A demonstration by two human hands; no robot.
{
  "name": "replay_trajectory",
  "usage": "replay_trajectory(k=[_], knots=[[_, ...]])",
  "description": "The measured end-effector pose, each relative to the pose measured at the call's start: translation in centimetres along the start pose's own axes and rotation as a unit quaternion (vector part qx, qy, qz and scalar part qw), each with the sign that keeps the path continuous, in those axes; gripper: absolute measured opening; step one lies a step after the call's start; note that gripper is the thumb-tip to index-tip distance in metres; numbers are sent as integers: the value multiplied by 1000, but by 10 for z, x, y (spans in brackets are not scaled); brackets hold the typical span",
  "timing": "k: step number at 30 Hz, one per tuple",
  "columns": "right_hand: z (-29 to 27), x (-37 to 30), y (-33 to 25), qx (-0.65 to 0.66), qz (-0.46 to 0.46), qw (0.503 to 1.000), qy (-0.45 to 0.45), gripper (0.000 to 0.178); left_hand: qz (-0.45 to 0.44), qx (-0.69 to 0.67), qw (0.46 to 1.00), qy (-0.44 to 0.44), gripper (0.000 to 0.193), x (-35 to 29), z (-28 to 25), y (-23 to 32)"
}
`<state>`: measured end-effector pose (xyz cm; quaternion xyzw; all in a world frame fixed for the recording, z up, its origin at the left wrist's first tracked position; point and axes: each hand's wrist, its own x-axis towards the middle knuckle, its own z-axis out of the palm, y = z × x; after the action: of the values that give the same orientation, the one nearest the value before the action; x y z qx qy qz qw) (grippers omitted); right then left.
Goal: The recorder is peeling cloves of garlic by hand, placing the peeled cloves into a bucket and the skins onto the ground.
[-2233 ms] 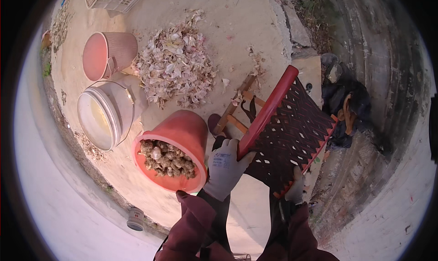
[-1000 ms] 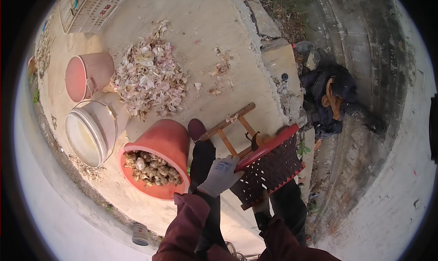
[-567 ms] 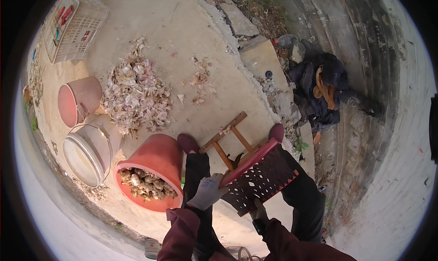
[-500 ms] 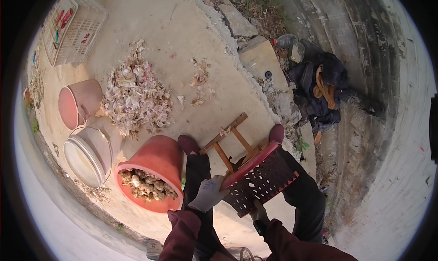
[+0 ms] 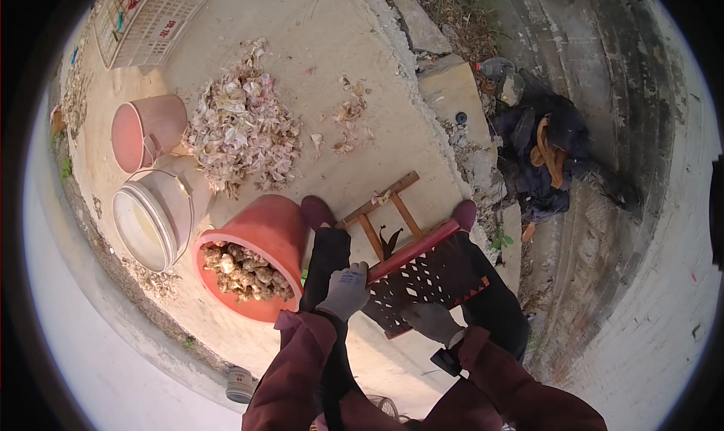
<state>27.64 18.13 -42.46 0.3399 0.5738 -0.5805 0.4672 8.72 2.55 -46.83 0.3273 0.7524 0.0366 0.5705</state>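
Note:
A small folding stool [image 5: 426,279] with a dark, diamond-holed seat and a red top bar is tilted between my legs. Its wooden legs [image 5: 382,199] point away from me toward the ground. My left hand [image 5: 345,291], in a pale grey glove, is closed round the left end of the red bar. My right hand [image 5: 433,322], also gloved, lies over the near part of the seat with its fingers stretched to the left. Left of my leg leans a large red bucket [image 5: 270,227], with garlic bulbs [image 5: 245,271] inside.
A heap of garlic skins [image 5: 243,125] covers the ground at the far left. Beside it are a pinkish bucket [image 5: 151,131], a white bucket [image 5: 154,216] and a white plastic crate [image 5: 154,31]. Dark clothing [image 5: 539,148] lies past the broken concrete edge at right.
My right hand has moved from the seat's near edge up onto its surface. My left hand still holds the red bar. The stool has turned slightly, and the view has shifted.

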Motion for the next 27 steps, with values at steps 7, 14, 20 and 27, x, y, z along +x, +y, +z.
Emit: replay_trajectory(k=[7,14,20,27], knots=[[-80,65,-131,-563,-233,782,131,66,29,-31,999,-19,35,9,3,-9],[-72,110,-156,-609,-36,783,-121,74,43,-135,975,172,47,-5,-35,-40],[-20,122,-178,-606,-19,766,-214,69,-76,-22,921,381,52,-32,-89,-162],[-6,139,-172,-618,0,754,-223,61,-67,11,934,351,39,-29,-87,-224]])
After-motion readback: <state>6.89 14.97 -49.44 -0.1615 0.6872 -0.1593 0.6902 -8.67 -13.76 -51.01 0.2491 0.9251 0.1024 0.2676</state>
